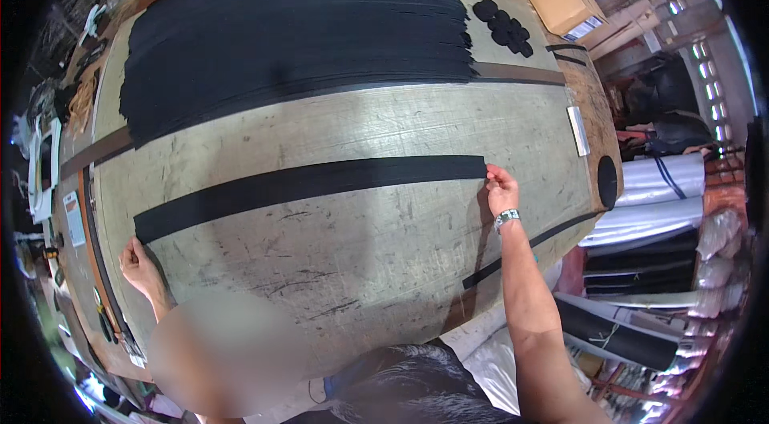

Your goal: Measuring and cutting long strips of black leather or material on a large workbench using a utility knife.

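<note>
Long black strip (312,176), narrow and flat, extended crosswise over the scuffed grey tabletop (384,123), held at both ends

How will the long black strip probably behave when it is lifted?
The long black strip is probably floppy: it looks thin. Its middle may sag, as the left hand and right hand touch only its ends. Being narrow, it is likely light.

Light shines through wall slots (706,71) beyond a scuffed worktable (384,119).
</note>
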A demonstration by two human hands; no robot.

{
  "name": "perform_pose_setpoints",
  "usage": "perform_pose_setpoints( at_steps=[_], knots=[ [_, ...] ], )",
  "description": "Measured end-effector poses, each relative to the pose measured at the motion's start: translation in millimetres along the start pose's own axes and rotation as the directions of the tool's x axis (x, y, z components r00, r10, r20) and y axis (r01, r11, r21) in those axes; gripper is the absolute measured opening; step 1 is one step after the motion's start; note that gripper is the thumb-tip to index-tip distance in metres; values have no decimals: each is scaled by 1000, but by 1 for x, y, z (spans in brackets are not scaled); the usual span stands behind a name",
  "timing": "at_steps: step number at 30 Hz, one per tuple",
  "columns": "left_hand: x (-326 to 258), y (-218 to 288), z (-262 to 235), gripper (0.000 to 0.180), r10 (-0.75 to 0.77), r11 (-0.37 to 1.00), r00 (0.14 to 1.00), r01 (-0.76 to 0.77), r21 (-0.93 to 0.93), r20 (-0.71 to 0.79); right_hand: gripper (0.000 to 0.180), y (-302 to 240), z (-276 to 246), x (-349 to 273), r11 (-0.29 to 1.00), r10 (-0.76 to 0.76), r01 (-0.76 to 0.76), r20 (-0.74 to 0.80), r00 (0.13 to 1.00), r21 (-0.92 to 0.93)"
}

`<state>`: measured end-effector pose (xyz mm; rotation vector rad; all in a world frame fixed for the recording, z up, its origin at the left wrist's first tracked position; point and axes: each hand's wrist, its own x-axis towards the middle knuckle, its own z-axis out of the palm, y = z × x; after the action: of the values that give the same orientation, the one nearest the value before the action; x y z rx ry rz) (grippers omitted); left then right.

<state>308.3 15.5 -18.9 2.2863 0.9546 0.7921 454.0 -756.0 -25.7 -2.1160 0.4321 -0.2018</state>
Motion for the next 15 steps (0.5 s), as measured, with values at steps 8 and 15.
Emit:
perform_pose_setpoints(
  at_steps=[8,15],
  knots=[
    [-1,4,1,32,-54,998,998,53,28,44,43,-8,-5,-9,988,52,-57,38,998,145],
    [-18,64,-3,59,309,924,945,-326,202,108,51,-29,16,-20,932,-213,193,-32,977,-307]
  ],
)
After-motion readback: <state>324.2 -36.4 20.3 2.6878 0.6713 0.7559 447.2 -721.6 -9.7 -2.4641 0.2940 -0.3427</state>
